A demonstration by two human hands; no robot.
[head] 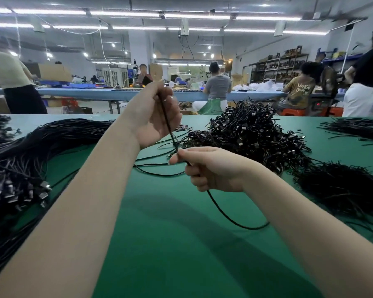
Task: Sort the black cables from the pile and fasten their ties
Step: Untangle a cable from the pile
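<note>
Stretching between both grips: black cable (167, 123)

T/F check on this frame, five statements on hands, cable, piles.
1. Both hands grip one black cable. True: the left hand holds it up high, the right hand lower.
2. The table is red. False: it is green.
3. The right hand is open and flat on the table. False: it pinches the cable above the table.
4. A tangled cable pile lies behind the hands. True.
5. The cable bundle at the left lies on the floor. False: it lies on the table.
</note>
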